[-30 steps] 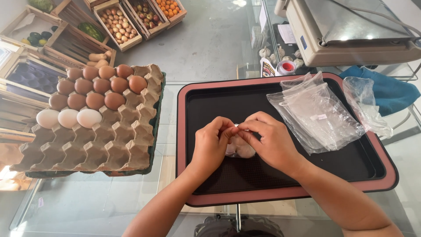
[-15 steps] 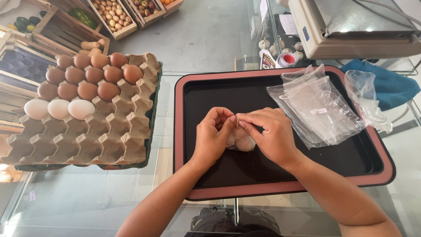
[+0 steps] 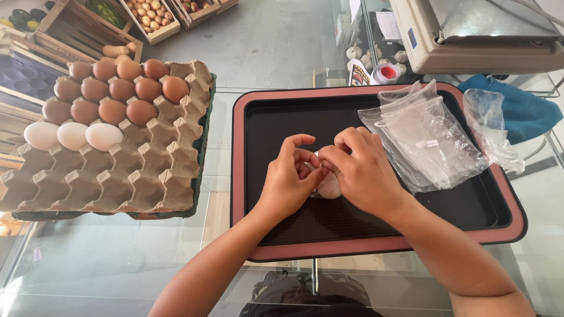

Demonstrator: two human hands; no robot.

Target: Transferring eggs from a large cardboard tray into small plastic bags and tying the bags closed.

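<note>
Both hands meet over the middle of a black tray with a pinkish rim. My left hand and my right hand pinch the top of a small clear plastic bag with pale eggs inside, which rests on the tray. The hands hide most of the bag. To the left, a cardboard egg carton holds several brown eggs in its far rows and three white eggs at its left edge.
A pile of clear plastic bags lies on the tray's right side. A blue cloth and a weighing scale are at the back right. Wooden crates of produce stand beyond the glass table.
The view has shifted, so the carton and tray sit further right in frame. My hands stay together on the bag, fingers working its top slightly.
</note>
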